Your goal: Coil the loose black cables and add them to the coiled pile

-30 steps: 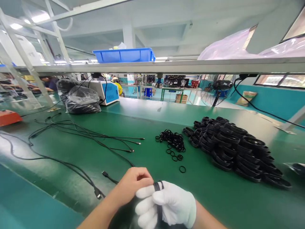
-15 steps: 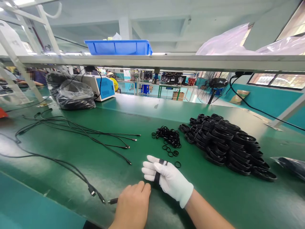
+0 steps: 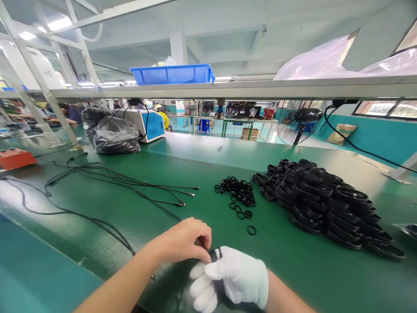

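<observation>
My right hand [image 3: 241, 274], in a white glove, is closed around a small coil of black cable [image 3: 220, 290] wound across its palm and fingers. Bare and bent at the wrist, my left hand [image 3: 184, 238] pinches the cable at the top of that coil, fingertips touching it. Part of the pinched strand is hidden by the fingers. Just beyond the gloved hand lie a few loose black rings [image 3: 251, 230] and a heap of similar small rings [image 3: 239, 191]. Several straight black cables [image 3: 130, 184] with plugs stretch over the green table to the left.
A large pile of coiled black cables [image 3: 325, 195] occupies the right side. At the back left are a bagged dark bundle [image 3: 115, 134] and a blue-and-white machine [image 3: 151, 125]. An orange box [image 3: 16, 159] sits far left. A shelf [image 3: 228, 90] spans overhead, carrying a blue bin [image 3: 172, 74].
My left hand has moved from beside a cable end up to the coil and now pinches it. My gloved hand has turned and closed more, slightly nearer me. The view has shifted left.
</observation>
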Tool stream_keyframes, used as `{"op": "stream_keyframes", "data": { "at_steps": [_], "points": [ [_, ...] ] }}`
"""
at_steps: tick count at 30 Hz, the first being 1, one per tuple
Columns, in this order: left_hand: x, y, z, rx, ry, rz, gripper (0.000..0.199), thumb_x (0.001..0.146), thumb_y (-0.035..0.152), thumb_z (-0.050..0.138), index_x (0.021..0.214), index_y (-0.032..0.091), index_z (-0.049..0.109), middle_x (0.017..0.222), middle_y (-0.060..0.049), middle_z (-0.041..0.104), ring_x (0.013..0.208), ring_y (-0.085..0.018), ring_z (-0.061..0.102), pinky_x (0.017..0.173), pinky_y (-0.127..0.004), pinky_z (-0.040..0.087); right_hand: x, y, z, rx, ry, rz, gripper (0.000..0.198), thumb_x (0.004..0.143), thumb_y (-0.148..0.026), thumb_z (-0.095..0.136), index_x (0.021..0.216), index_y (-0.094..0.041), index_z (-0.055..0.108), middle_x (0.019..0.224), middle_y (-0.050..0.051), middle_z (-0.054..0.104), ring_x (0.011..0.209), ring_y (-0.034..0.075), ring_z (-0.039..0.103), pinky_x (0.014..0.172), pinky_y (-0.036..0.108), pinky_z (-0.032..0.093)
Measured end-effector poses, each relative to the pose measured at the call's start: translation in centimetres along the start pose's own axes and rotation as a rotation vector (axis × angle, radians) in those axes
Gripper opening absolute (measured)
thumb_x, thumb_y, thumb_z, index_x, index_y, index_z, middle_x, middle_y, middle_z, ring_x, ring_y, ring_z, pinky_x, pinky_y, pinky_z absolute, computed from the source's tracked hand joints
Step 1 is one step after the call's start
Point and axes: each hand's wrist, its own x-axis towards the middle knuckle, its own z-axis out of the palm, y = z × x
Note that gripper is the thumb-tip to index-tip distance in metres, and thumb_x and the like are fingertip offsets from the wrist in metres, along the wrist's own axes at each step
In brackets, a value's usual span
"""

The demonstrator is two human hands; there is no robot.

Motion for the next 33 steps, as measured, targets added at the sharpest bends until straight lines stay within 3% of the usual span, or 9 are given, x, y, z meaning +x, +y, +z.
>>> {"op": "stream_keyframes", "data": {
  "at_steps": [4,6,9,12,19,21,23,28,33],
  "points": [
    [-0.9,-0.4,1.5,0.213,0.476,0.064,0.019,0.085,0.012,0.049,0.087,0.021,0.066,0.096,-0.002,0.063,0.095,-0.018,0.052,0.089,-0.035,0.037,0.7,0.1,-0.6,0.036,0.156,-0.062,0.036,0.066,-0.033,0.066,0.084,-0.002,0.065,0.07,0.014,0.067,0.059,0.024,0.065,0.057,0.039,0.048],
    [-1.4,-0.2,2.4,0.319,0.59,0.158,0.029,0.088,0.007,0.041,0.094,0.021,0.065,0.099,-0.004,0.063,0.097,-0.019,0.05,0.088,-0.035,0.038,0.9,-0.1,-0.8,0.066,0.137,-0.052,0.037,0.065,-0.034,0.067,0.084,-0.002,0.065,0.07,0.014,0.067,0.059,0.024,0.065,0.057,0.039,0.048],
    [-1.6,0.1,3.1,0.384,0.486,0.27,0.028,0.09,0.009,0.039,0.092,0.019,0.065,0.095,-0.005,0.064,0.089,-0.018,0.052,0.078,-0.031,0.04,0.8,-0.1,-1.1,0.085,0.046,-0.033,0.04,0.066,-0.034,0.066,0.088,0.0,0.064,0.07,0.015,0.067,0.061,0.025,0.066,0.057,0.039,0.049],
    [-1.2,0.1,2.7,0.264,0.304,0.205,0.026,0.09,0.015,0.041,0.083,0.018,0.065,0.082,-0.004,0.063,0.074,-0.016,0.051,0.069,-0.029,0.039,0.4,0.1,-1.2,0.088,-0.015,-0.026,0.037,0.07,-0.032,0.063,0.089,0.0,0.064,0.074,0.015,0.068,0.064,0.025,0.067,0.058,0.038,0.05],
    [-0.9,-0.6,3.2,-0.828,0.021,-0.197,0.006,0.076,0.019,0.057,0.081,0.017,0.054,0.063,0.007,0.047,0.051,-0.006,0.039,0.046,-0.016,0.031,-0.6,-0.4,-1.0,0.043,-0.127,0.021,0.049,0.065,-0.038,0.068,0.096,0.0,0.062,0.077,0.018,0.069,0.07,0.024,0.067,0.063,0.035,0.05],
    [-0.8,-0.6,4.9,-1.217,-0.008,-0.226,0.014,0.074,0.021,0.06,0.084,0.018,0.05,0.063,0.008,0.042,0.045,-0.004,0.028,0.04,-0.015,0.022,-0.7,-0.3,-1.0,0.008,-0.136,-0.001,0.05,0.063,-0.04,0.07,0.091,0.001,0.063,0.071,0.017,0.069,0.065,0.022,0.066,0.06,0.032,0.05],
    [-0.5,-0.5,6.7,-1.421,0.054,-0.182,0.022,0.072,0.027,0.065,0.083,0.018,0.048,0.063,0.008,0.041,0.043,-0.003,0.023,0.037,-0.016,0.016,-0.7,-0.1,-1.1,0.002,-0.128,-0.034,0.046,0.059,-0.039,0.072,0.081,0.001,0.066,0.062,0.014,0.067,0.056,0.019,0.063,0.056,0.028,0.049],
    [0.2,1.2,8.0,-1.405,0.312,-0.108,0.032,0.071,0.043,0.066,0.077,0.018,0.048,0.054,0.01,0.037,0.042,-0.003,0.022,0.037,-0.016,0.016,-1.0,-0.5,-0.8,-0.014,-0.051,-0.125,0.039,0.052,-0.035,0.076,0.071,-0.002,0.068,0.055,0.01,0.064,0.047,0.014,0.058,0.045,0.022,0.043],
    [-0.8,3.6,5.3,-1.007,0.328,-0.219,0.01,0.08,0.024,0.056,0.086,0.017,0.053,0.065,0.006,0.046,0.06,-0.008,0.041,0.057,-0.018,0.036,-1.8,-3.2,0.5,-0.207,-0.067,-0.136,0.036,0.054,-0.039,0.074,0.064,-0.004,0.069,0.049,0.005,0.059,0.042,0.01,0.051,0.047,0.022,0.043]
  ]
}}
